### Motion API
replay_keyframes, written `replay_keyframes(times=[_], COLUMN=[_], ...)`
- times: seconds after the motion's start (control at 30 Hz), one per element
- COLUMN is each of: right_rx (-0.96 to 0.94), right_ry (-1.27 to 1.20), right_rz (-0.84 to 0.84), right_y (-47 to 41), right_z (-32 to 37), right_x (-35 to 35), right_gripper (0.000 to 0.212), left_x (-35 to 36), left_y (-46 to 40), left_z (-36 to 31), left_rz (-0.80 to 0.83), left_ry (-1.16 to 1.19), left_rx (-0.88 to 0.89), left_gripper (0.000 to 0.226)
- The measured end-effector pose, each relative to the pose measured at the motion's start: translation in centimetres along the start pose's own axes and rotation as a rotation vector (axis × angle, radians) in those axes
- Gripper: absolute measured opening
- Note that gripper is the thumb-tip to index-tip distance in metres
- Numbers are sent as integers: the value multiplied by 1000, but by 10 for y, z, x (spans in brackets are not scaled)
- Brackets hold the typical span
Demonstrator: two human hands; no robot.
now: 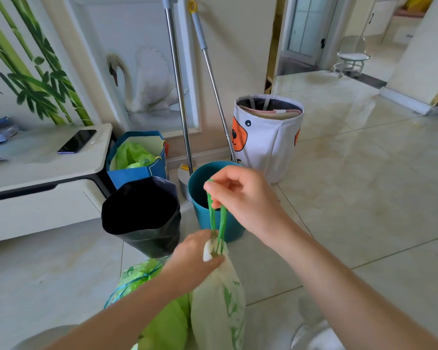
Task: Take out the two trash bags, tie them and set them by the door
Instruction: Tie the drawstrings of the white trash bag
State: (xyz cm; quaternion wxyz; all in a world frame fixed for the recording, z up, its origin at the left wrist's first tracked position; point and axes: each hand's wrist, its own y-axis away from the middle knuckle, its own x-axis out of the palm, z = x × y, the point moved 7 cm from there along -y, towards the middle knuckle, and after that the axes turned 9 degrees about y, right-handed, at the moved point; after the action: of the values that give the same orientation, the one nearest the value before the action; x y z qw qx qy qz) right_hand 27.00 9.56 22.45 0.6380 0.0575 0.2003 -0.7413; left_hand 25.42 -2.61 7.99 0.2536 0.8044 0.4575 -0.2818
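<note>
White trash bag (pixel 218 299) hangs upright, green drawstring (pixel 219 221) vertical.

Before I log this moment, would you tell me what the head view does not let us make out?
- Neck of the white bag: the left hand covers it, so whether a knot exists is unclear.
- Green bag: the left forearm and bottom edge hide most of it.
- Black-lined bin: its inside is too dark to read.
- Teal bin: the right hand pulling the green drawstring blocks its inside.
</note>
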Motion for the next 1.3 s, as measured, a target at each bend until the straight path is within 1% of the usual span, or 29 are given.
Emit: replay_keyframes(times=[0.07, 0.1, 0.13, 0.23, 0.33, 0.43, 0.53, 0.7, 0.87, 0.93, 1.1, 1.2, 1.27, 1.3], right_rx=[-20, -20, -15, 14, 28, 31, 73, 78, 210, 231, 237, 158, 94, 75], right_ry=[24, 21, 10, -49, -84, -79, -76, -56, -78, -43, 142, 294, 357, 345], right_rz=[25, 26, 20, 4, -14, -82, -151, -182, -198, -211, -270, -233, -223, -231], right_y=[1, 1, 0, -2, -3, -4, -8, -8, -5, -2, 3, 1, 2, 2], right_z=[2, 3, 2, -2, -5, -8, -18, -28, -48, -51, -63, -59, -50, -45], right_x=[5, 7, 8, 12, 14, 8, -1, -13, -23, -27, -44, -43, -41, -41], right_gripper=[9, 10, 10, 15, 20, 20, 21, 25, 28, 28, 23, 11, 11, 11], left_x=[-25, -33, -36, -33, -33, -33, -29, -26, -27, -28, -28, -23, -18, -16], left_y=[3, 3, 2, -4, -9, -12, -13, -12, -10, -11, -15, -18, -20, -21], left_z=[-8, -11, -11, 3, 10, 12, 16, 20, 26, 29, 36, 30, 21, 16], left_rz=[-161, -184, -172, -127, -194, -216, -182, -149, -155, -159, -194, -155, -118, -88], left_ry=[10, 4, 15, 149, 176, 214, 262, 400, 433, 444, 413, 360, 318, 297], left_rx=[68, 78, 78, -7, -44, -66, -91, -147, -189, -199, -239, -202, -155, -130], left_gripper=[19, 13, 12, 10, 11, 11, 6, 6, 10, 12, 18, 23, 22, 19])
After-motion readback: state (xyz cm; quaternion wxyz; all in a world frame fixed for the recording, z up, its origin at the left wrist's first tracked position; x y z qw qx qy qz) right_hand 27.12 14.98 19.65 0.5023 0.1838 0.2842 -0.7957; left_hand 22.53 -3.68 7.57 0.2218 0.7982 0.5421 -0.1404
